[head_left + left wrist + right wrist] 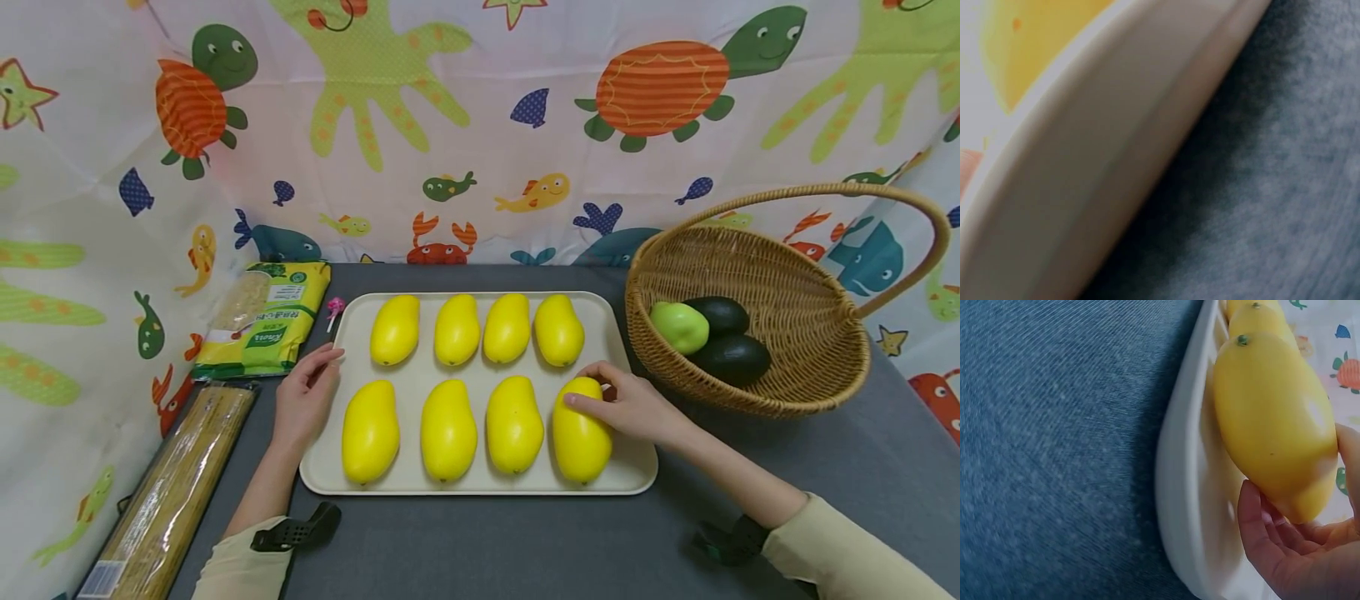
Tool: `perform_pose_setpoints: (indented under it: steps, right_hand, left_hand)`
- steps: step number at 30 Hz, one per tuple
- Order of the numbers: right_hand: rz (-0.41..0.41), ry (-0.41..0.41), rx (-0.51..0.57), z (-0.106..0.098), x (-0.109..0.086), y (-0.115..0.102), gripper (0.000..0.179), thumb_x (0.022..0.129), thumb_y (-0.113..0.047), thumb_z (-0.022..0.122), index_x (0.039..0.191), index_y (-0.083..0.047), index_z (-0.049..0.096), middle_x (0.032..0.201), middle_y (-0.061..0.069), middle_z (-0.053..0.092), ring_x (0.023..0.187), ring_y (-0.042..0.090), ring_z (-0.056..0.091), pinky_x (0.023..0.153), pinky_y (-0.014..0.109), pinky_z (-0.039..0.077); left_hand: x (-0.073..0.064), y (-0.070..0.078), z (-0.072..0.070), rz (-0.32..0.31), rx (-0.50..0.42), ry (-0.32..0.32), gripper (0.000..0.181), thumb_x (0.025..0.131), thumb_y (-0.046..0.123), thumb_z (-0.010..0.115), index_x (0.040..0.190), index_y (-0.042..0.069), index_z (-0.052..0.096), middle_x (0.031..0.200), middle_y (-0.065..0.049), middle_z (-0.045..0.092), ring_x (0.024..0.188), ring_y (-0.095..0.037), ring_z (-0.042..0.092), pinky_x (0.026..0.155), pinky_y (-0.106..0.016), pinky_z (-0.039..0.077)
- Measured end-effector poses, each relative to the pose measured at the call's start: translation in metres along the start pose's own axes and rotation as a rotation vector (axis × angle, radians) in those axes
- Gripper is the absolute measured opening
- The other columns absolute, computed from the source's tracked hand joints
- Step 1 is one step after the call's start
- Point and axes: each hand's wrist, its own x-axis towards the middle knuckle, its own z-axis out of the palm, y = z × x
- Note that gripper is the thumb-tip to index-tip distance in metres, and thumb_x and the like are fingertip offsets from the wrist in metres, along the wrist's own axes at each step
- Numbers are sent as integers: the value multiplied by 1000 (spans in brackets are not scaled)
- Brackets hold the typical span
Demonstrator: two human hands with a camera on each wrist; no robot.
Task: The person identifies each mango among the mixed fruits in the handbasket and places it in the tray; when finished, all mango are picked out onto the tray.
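Several yellow mangoes lie in two rows on a cream tray (480,487). My right hand (628,403) holds the mango (582,446) at the near right corner by its upper end, thumb on one side and fingers on the other. The right wrist view shows this mango (1272,412) in the grip of the right hand (1310,559). My left hand (306,396) rests at the tray's left edge, its fingertips touching the rim. In the left wrist view the tray's wall (1079,150) fills much of the frame, and only a bit of a finger (966,167) shows.
A wicker basket (810,333) at the right holds a green pepper-like item (678,327) and two dark avocado-like items (729,360). On the left lie a yellow Knorr bag (262,325), a pink lollipop (335,308) and a long pack of noodles (176,492).
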Motion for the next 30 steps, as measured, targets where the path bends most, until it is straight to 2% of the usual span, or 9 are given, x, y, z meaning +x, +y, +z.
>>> perform_pose_setpoints:
  steps: [8, 21, 30]
  right_hand:
    - [51, 12, -24, 4, 4, -1, 48, 91, -52, 62, 120, -14, 61, 101, 3, 61, 86, 21, 52, 70, 33, 41]
    - [81, 46, -17, 11, 7, 1, 51, 89, -56, 62, 120, -15, 64, 97, 3, 62, 84, 20, 53, 70, 32, 42]
    - [91, 68, -6, 15, 10, 5, 52, 87, -58, 64, 117, -16, 65, 95, 2, 62, 83, 19, 53, 71, 32, 41]
  left_hand:
    - [-1, 1, 0, 6, -8, 5, 33, 100, 31, 54, 127, 17, 66, 142, 6, 51, 125, -14, 50, 94, -20, 44]
    - [0, 1, -1, 1, -7, -3, 34, 100, 32, 54, 128, 17, 66, 143, 5, 51, 127, -15, 49, 99, -29, 44]
    - [-1, 3, -2, 5, -4, -11, 34, 101, 31, 53, 129, 16, 65, 143, 2, 50, 128, -17, 49, 98, -26, 44]
